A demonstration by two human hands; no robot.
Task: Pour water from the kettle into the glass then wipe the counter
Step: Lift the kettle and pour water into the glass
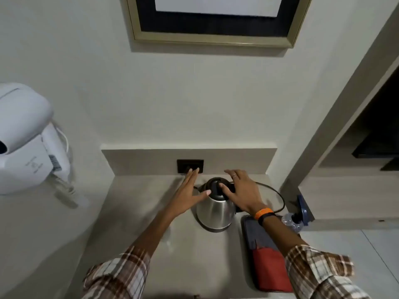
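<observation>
Nearest on the counter, right, lie red and grey cloths. Mid-counter stands the steel kettle, lid shut, contents unseen; left hand open beside it, right hand spread over its handle, grip unclear.

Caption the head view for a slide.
Both hands, left hand and right hand, reach around a steel kettle on a grey counter.

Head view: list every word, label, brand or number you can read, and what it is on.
None can be read.
Wall-mounted hair dryer: faint grey print on its holder and a barcode-like sticker, both too small and blurred.
Kettle, wall outlet, orange wristband: no legible markings.
</observation>
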